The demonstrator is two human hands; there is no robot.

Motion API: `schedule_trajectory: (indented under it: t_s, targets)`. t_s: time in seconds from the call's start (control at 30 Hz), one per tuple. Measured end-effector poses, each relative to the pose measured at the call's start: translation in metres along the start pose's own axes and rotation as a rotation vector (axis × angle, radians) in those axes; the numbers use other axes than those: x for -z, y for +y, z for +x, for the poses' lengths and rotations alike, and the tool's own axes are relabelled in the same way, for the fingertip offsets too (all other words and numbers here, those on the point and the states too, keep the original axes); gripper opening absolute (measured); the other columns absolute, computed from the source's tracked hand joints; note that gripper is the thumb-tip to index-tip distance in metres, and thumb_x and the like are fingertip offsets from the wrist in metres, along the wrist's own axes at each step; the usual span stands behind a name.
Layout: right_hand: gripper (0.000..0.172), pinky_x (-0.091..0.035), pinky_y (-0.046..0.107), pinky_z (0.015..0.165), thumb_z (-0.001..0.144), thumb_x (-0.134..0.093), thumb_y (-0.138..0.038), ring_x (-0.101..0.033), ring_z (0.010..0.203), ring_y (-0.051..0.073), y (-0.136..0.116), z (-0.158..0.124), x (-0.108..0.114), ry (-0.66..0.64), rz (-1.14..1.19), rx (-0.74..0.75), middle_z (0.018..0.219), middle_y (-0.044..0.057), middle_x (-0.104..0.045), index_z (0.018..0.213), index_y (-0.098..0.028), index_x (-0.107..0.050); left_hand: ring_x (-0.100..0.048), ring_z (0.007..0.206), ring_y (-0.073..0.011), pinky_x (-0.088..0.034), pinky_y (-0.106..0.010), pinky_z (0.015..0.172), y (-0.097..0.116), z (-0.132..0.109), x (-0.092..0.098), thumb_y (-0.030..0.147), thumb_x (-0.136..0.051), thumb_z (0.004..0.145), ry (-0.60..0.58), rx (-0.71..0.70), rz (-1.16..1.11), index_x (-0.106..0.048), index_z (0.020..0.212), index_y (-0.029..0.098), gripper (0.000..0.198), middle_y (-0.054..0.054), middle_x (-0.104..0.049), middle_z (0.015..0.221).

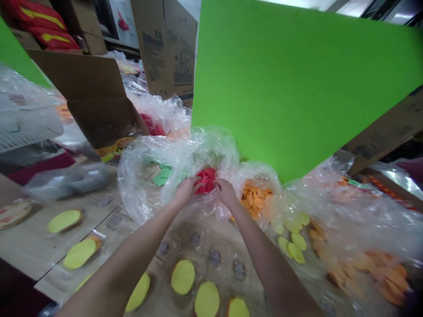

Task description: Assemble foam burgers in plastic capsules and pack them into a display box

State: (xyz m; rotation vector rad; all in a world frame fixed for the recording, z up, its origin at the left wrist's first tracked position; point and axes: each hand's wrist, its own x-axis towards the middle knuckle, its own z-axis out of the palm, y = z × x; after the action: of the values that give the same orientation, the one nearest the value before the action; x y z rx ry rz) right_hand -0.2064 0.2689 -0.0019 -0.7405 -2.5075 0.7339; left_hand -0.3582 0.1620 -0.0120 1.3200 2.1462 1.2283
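Head view: I've got the left hand (187, 190) and right hand (225, 192) on either side of the red pieces (205, 180), which sit in clear plastic (214, 143) on the tabletop (20, 246), between the green pieces (161, 175) and orange pieces (255, 199). Fingers curl in, but I can't tell if either one's really gripping. Red stuff looks light, thin and bendy; plastic's probably slippery, so I'd pinch a piece by its edge.

A big green board (291, 88) looms over the bench (20, 246); left of it I see a tall carton (165, 48), an open carton (95, 97), a white basket (29, 127) and red packs (38, 20).
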Motion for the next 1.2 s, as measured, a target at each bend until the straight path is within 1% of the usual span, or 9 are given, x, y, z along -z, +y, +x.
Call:
schedule_trajectory:
  t_s: [0.2, 0.33, 0.4, 0.57, 0.67, 0.77, 0.9, 1.1, 1.2]
  targets:
    - [0.032, -0.042, 0.033, 0.088, 0.077, -0.040, -0.012, -0.056, 0.096, 0.016, -0.002, -0.001, 0.002, 0.134, 0.267, -0.079, 0.102, 0.004, -0.064, 0.100, -0.020, -0.061, -0.059, 0.085, -0.0214, -0.041, -0.029, 0.076, 0.042, 0.004, 0.028, 0.045, -0.042, 0.084, 0.111, -0.144, 0.047, -0.065, 0.100, 0.021, 0.037, -0.005, -0.067, 0.095]
    - [0.035, -0.044, 0.030, 0.086, 0.080, -0.038, -0.018, -0.058, 0.096, 0.014, -0.008, 0.000, 0.000, 0.182, 0.440, -0.110, 0.107, 0.005, -0.062, 0.112, -0.018, -0.052, -0.055, 0.095, -0.0196, -0.038, -0.027, 0.085, 0.072, 0.003, 0.040, 0.043, -0.044, 0.084, 0.118, -0.286, 0.080, -0.061, 0.108, 0.024, 0.036, -0.005, -0.062, 0.104]
    - [0.040, -0.045, 0.031, 0.085, 0.078, -0.040, -0.017, -0.058, 0.095, 0.014, -0.008, 0.000, -0.002, 0.181, 0.490, -0.120, 0.110, 0.006, -0.061, 0.117, -0.018, -0.048, -0.053, 0.098, -0.0202, -0.036, -0.028, 0.086, 0.079, 0.003, 0.042, 0.043, -0.046, 0.084, 0.143, -0.301, 0.121, -0.060, 0.112, 0.026, 0.036, -0.005, -0.059, 0.107]
    - [0.050, -0.041, 0.035, 0.094, 0.069, -0.045, -0.007, -0.055, 0.104, 0.016, -0.004, -0.005, -0.005, 0.118, 0.549, -0.115, 0.116, 0.005, -0.058, 0.117, -0.020, -0.049, -0.056, 0.091, -0.0239, -0.038, -0.030, 0.079, 0.070, 0.009, 0.045, 0.040, -0.058, 0.075, 0.170, -0.169, 0.115, -0.066, 0.095, 0.024, 0.027, -0.007, -0.061, 0.095]
    - [0.053, -0.039, 0.036, 0.097, 0.067, -0.048, -0.006, -0.053, 0.109, 0.017, -0.008, -0.008, -0.006, 0.090, 0.570, -0.112, 0.121, 0.005, -0.056, 0.118, -0.021, -0.049, -0.055, 0.092, -0.0244, -0.037, -0.031, 0.080, 0.061, 0.015, 0.048, 0.043, -0.054, 0.077, 0.204, -0.111, 0.030, -0.066, 0.095, 0.022, 0.030, -0.007, -0.062, 0.094]
    - [0.060, -0.038, 0.037, 0.099, 0.068, -0.056, -0.013, -0.048, 0.115, 0.019, -0.023, -0.008, -0.006, 0.103, 0.653, -0.087, 0.128, 0.006, -0.049, 0.126, -0.022, -0.041, -0.056, 0.089, -0.0225, -0.040, -0.030, 0.078, 0.058, 0.021, 0.044, 0.048, -0.048, 0.079, 0.205, -0.042, -0.122, -0.065, 0.096, 0.018, 0.038, -0.007, -0.064, 0.089]
    - [0.080, -0.034, 0.035, 0.103, 0.064, -0.070, -0.031, -0.040, 0.124, 0.020, -0.048, -0.004, -0.002, 0.107, 0.867, -0.138, 0.137, 0.006, -0.039, 0.133, -0.023, -0.030, -0.059, 0.079, -0.0190, -0.045, -0.027, 0.069, 0.059, 0.021, 0.032, 0.054, -0.043, 0.079, 0.123, 0.021, -0.376, -0.063, 0.098, 0.014, 0.049, -0.007, -0.066, 0.088]
    - [0.054, -0.050, 0.036, 0.082, 0.075, -0.058, -0.048, -0.057, 0.104, 0.019, -0.060, 0.001, -0.005, -0.111, 1.324, -0.256, 0.122, 0.003, -0.055, 0.122, -0.028, -0.041, -0.061, 0.079, -0.0188, -0.048, -0.026, 0.066, 0.058, 0.003, 0.028, 0.054, -0.052, 0.074, 0.018, 0.091, -0.639, -0.060, 0.103, 0.012, 0.052, -0.008, -0.067, 0.086]
    - [0.048, -0.052, 0.034, 0.076, 0.076, -0.055, -0.050, -0.059, 0.100, 0.019, -0.062, 0.004, -0.011, -0.111, 1.431, -0.326, 0.115, 0.002, -0.060, 0.117, -0.026, -0.046, -0.062, 0.081, -0.0202, -0.049, -0.028, 0.065, 0.055, -0.003, 0.027, 0.057, -0.045, 0.078, -0.031, 0.142, -0.733, -0.057, 0.105, 0.012, 0.054, -0.011, -0.067, 0.092]
